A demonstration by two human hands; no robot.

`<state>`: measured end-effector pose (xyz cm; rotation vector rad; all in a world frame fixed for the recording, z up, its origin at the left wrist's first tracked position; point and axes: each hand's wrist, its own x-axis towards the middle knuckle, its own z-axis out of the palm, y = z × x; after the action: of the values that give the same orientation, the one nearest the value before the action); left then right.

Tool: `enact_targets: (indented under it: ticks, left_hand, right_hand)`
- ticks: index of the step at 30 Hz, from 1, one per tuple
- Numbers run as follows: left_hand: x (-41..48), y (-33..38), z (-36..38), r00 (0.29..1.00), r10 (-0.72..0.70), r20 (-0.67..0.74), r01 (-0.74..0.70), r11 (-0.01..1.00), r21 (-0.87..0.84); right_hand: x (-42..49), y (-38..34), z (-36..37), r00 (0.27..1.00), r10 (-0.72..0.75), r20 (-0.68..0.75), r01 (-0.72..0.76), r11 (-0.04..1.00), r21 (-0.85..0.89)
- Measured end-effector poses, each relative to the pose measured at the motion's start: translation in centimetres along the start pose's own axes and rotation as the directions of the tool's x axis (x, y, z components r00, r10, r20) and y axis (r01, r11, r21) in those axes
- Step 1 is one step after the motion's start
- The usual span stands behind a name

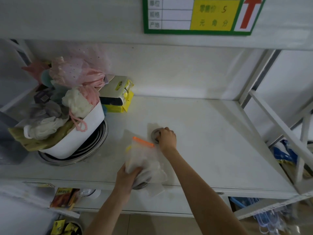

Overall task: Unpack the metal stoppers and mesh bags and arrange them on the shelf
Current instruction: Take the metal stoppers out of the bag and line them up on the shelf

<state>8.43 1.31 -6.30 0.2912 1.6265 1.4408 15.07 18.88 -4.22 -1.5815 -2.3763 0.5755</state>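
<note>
A clear plastic zip bag with an orange seal strip sits at the shelf's front edge; round metal stoppers show through its bottom. My left hand grips the bag's lower part. Farther in on the white shelf, my right hand is closed over a single metal stopper that rests on the shelf surface. Only the stopper's left rim shows under the fingers.
A white tub heaped with mesh bath puffs sits on stacked metal pans at the left. Yellow packets lie behind it. A shelf post and diagonal brace run down the right side. A green price sign hangs above.
</note>
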Motion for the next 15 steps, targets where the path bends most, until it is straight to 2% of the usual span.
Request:
enact_targets:
  ticks: [3, 12, 15]
  left_hand:
    - [-0.1, 0.9, 0.4, 1.0, 0.018, 0.008, -0.018, 1.0, -0.001]
    - [1.1, 2.3, 0.5, 0.998, 0.003, 0.07, -0.002, 1.0, -0.016]
    - [1.6, 2.5, 0.4, 0.997, 0.011, 0.077, -0.009, 1.0, -0.027]
  right_hand:
    - [1.7, 0.0, 0.7, 1.0, -0.011, -0.029, 0.008, 0.997, -0.082]
    - [4.5, -1.2, 1.2, 0.994, -0.109, 0.01, 0.11, 0.98, -0.167]
    - [4.1, -1.7, 0.8, 0.989, -0.144, -0.018, 0.138, 0.969, -0.205]
